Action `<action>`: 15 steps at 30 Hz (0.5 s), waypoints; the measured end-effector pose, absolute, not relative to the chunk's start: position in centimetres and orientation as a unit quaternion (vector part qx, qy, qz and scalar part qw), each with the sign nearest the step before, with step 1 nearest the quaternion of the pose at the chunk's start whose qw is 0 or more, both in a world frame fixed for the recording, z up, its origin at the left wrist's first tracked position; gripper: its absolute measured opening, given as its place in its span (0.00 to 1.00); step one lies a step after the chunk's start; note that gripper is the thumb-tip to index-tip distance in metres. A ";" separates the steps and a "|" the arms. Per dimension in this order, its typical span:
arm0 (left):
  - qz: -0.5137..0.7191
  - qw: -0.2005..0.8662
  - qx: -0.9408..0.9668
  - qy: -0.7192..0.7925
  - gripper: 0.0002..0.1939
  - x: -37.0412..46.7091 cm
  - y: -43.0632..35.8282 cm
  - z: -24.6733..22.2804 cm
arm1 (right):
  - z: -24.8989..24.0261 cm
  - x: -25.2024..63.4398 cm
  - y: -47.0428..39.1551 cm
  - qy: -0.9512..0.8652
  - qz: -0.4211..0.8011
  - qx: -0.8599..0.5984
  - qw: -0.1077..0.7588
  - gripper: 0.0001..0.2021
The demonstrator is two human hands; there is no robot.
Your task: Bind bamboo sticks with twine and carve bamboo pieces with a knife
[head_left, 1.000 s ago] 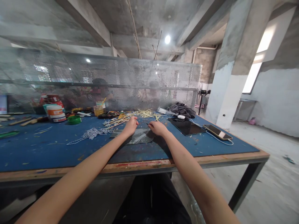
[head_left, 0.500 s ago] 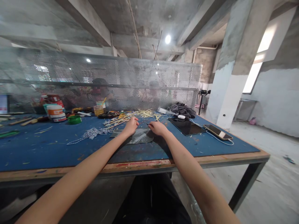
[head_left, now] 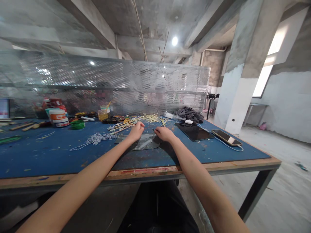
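Left hand: the left hand (head_left: 136, 130) rests on the far edge of a dark plastic sheet (head_left: 143, 142), fingers curled in; whether it grips anything cannot be told.
Right hand: the right hand (head_left: 163, 132) sits just beside it on the same sheet, fingers closed on a thin dark tool (head_left: 153, 129) whose tip pokes out toward the left hand.
Sheet: lies flat on the blue tabletop (head_left: 48, 155), in the middle, in front of the person.
Straw pile: pale straw strips (head_left: 150, 118) and thin sticks (head_left: 122, 126) lie just beyond the 2 hands.
Cord: a white braided cord (head_left: 96, 139) lies left of the sheet, near the left hand.
Containers: a white tub with an orange label (head_left: 57, 117) stands at the far left, lid on, contents hidden; a small clear cup (head_left: 102, 114) holds something yellowish with sticks standing in it; a green round lid or dish (head_left: 77, 124) lies between them, contents not clear.
Right side: a black tablet (head_left: 193, 132) with a small white case (head_left: 188, 122) at its far edge, a phone (head_left: 226, 137) on a white cable, and dark cloth (head_left: 189, 114) behind.
Behind: a perforated metal screen (head_left: 109, 84) with people seated beyond it.
Change: against the picture 0.5 s ago, both hands and every item sit in the same spots; only the view has shifted a hair.
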State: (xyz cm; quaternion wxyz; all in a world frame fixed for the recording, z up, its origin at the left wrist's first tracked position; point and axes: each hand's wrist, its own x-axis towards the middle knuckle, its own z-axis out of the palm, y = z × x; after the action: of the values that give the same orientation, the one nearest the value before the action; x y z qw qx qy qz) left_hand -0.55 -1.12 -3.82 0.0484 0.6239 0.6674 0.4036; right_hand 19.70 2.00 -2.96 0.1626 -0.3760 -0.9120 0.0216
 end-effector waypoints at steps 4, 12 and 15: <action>0.405 0.049 0.614 0.675 0.15 -0.6 -1.1 -3.9 | -3.1 19.7 2.1 -0.913 0.021 -0.374 0.161 0.15; 0.397 0.074 0.614 0.678 0.15 -0.5 -0.6 -4.6 | -3.0 19.7 2.1 -0.913 0.020 -0.374 0.160 0.15; 0.396 0.068 0.618 0.676 0.15 -0.4 -0.7 -4.5 | -3.0 19.7 2.0 -0.913 0.019 -0.373 0.161 0.15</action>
State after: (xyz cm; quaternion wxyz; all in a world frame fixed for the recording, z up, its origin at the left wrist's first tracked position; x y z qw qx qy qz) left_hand -0.40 -0.71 -4.48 0.0681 0.6181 0.6759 0.3956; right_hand 19.68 2.04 -3.03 0.1606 -0.3734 -0.9135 0.0189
